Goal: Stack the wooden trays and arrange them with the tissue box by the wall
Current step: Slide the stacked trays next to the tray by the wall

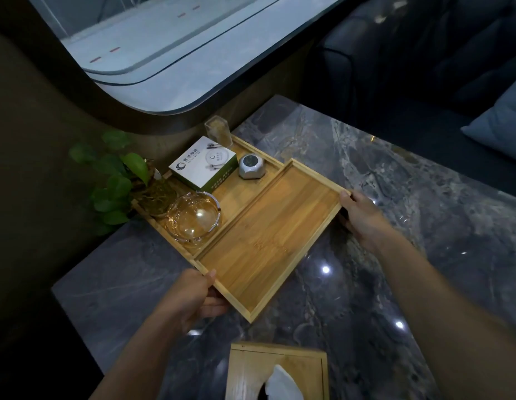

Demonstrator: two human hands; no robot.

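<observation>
An empty wooden tray [268,235] lies slanted on the grey marble table [395,226]. My left hand [190,298] grips its near left end, thumb on the rim. My right hand [360,217] grips its far right end. Touching it on the wall side is a second, narrower wooden tray [242,189] that carries small items. A wooden tissue box [277,370] with a white tissue sticking out sits at the bottom edge, close to me and apart from both trays.
The narrow tray holds a glass ashtray [193,219], a green and white carton [203,163], a small silver gadget [251,166] and a clear toothpick holder [218,134]. A leafy plant [121,180] stands at its left end. A dark wall and window lie behind; a sofa cushion [499,131] at right.
</observation>
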